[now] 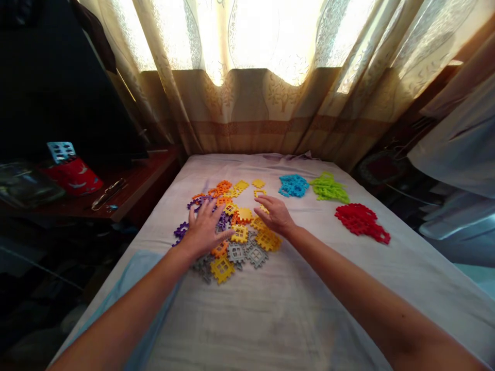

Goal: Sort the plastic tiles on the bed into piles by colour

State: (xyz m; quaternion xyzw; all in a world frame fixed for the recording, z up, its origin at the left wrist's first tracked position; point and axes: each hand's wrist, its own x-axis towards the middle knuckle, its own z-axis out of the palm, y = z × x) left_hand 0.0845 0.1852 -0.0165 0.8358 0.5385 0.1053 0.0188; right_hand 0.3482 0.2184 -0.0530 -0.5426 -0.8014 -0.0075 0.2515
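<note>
A mixed heap of flat plastic interlocking tiles lies on the sheet, with yellow tiles (222,269), grey tiles (257,255), orange tiles (223,186) and purple tiles (180,230). Over the heap's left side is my left hand (204,229), fingers spread, holding nothing that I can see. My right hand (275,214) is at the right edge of the heap, beside the yellow pieces, its fingers apart and curved toward the left. Whether either hand touches the tiles beneath it I cannot tell. Some tiles are hidden under both hands.
Separate piles of blue tiles (293,185), green tiles (329,187) and red tiles (361,221) lie to the right. A light blue cloth (135,273) is under my left forearm. On the left, a wooden desk (154,167) bears a red cup (77,176). Curtains (247,108) hang behind.
</note>
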